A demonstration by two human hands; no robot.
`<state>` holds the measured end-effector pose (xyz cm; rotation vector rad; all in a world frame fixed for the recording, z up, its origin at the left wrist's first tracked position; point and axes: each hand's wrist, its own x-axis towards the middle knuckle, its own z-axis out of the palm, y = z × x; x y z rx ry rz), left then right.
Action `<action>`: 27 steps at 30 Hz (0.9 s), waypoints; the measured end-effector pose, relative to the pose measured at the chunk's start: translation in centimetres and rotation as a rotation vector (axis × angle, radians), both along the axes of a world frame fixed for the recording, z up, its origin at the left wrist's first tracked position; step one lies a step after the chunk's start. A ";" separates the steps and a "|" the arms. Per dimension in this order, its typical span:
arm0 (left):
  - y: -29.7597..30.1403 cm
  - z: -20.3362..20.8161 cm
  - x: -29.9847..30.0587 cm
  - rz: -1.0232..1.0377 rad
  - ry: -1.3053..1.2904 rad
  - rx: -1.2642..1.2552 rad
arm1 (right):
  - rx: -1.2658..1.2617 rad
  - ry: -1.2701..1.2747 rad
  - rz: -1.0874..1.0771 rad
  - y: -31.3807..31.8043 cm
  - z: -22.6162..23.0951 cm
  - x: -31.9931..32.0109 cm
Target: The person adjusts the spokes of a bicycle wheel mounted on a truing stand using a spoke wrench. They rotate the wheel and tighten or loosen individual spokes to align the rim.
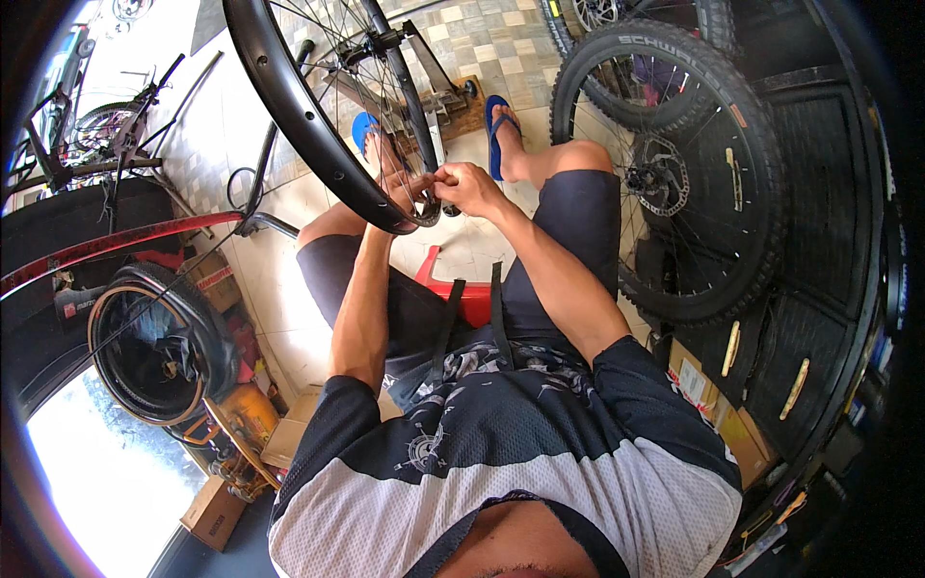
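Note:
A bare black bicycle rim, laced with thin spokes to a hub, stands upright between my legs. It sits in a metal wheel stand on a wooden base. My left hand reaches to the rim's near, low part, and its fingers are closed there, partly hidden by the rim. Beside it, my right hand is closed in a pinch at the rim's right side, fingertips almost touching those of my left. What either pinch holds is too small and covered to make out.
On the right, a wheel with a knobby tyre and brake disc leans by my knee. A red stool is under me. A red bar crosses the left, above stacked tyres and rims. Cardboard boxes lie lower left.

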<state>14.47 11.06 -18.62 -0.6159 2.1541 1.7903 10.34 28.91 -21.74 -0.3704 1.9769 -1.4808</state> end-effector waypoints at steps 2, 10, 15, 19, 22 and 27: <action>0.5 0.1 -0.3 0.018 0.170 -0.038 | 0.006 0.014 0.022 -0.2 -0.6 -0.1; -0.7 -3.4 0.4 0.159 0.165 0.080 | -0.361 -0.289 -0.107 -0.7 -1.4 0.2; -4.1 -6.5 0.5 0.221 0.211 0.096 | -0.203 -0.181 -0.245 0.0 -1.5 -1.1; -3.5 -5.7 0.9 0.062 0.023 0.118 | 0.091 0.058 -0.188 0.5 -2.6 -1.0; -1.5 -4.7 0.4 0.055 0.028 0.079 | 0.051 -0.047 -0.141 -0.1 -3.2 -0.6; -0.8 -3.4 0.5 0.055 0.109 0.088 | -0.063 -0.033 -0.117 -0.7 -1.6 0.2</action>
